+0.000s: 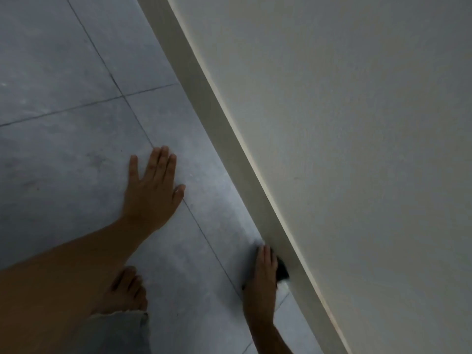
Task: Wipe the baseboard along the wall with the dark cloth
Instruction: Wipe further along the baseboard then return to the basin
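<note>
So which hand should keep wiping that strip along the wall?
Right. The right hand already presses the dark cloth against the baseboard. The left hand lies flat on the floor, away from the wall.

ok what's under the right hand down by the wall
A dark cloth shows past the fingers of the right hand, pressed against the baseboard. The hand covers most of the cloth, so its full shape is hidden.
</note>
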Tool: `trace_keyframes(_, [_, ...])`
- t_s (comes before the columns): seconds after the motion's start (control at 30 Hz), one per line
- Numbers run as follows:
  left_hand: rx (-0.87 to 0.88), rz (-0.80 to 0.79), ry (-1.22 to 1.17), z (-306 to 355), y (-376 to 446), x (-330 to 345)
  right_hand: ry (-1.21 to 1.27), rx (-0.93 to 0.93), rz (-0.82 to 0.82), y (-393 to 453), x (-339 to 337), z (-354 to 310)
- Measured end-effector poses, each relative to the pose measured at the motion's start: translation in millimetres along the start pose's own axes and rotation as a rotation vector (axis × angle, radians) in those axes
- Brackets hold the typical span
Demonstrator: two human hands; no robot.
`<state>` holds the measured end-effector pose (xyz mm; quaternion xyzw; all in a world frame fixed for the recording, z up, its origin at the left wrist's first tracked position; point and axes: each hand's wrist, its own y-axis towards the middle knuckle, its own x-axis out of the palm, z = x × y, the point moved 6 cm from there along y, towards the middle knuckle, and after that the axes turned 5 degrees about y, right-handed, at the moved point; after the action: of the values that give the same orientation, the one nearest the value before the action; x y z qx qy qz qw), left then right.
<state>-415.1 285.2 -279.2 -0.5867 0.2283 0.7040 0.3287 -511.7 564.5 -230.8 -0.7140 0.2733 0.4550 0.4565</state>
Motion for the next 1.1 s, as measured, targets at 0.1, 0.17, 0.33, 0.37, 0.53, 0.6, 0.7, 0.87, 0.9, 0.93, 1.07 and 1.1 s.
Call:
trace_keyframes(0.1, [0.009,-0.029,-0.008,0,0,3,0.192,-0.230,0.039,43,-9,-70])
trace_keyframes(0.17, [0.028,-0.052,-0.018,-2,0,4,0.112,-0.387,0.107,62,-10,-96])
trace_keyframes(0.33, [0.031,-0.063,-0.001,-4,1,2,-0.004,-0.201,0.156,22,7,-9])
trace_keyframes(0.37, [0.029,-0.057,0.006,-4,1,2,-0.030,-0.104,0.171,4,8,27])
trace_keyframes(0.53, [0.024,-0.043,0.042,-3,1,5,-0.176,0.357,0.127,-68,10,168])
trace_keyframes(0.6, [0.021,-0.039,0.040,-2,1,5,-0.070,0.416,0.153,-63,16,171])
trace_keyframes(0.7, [0.015,-0.030,0.037,-2,0,3,-0.021,0.252,0.239,-29,13,109])
trace_keyframes(0.87, [0.020,-0.053,0.035,-2,1,4,0.192,-0.038,0.210,37,12,-49])
trace_keyframes(0.9, [0.021,-0.058,0.039,-2,0,4,0.200,-0.098,0.175,45,13,-67])
trace_keyframes(0.93, [0.023,-0.066,0.041,-2,0,3,0.173,-0.163,0.154,50,12,-76])
trace_keyframes(1.07, [0.022,-0.081,0.048,-4,1,2,-0.057,-0.235,0.183,28,11,-22])
trace_keyframes(1.1, [0.020,-0.083,0.047,-5,1,2,-0.090,-0.179,0.224,14,11,8])
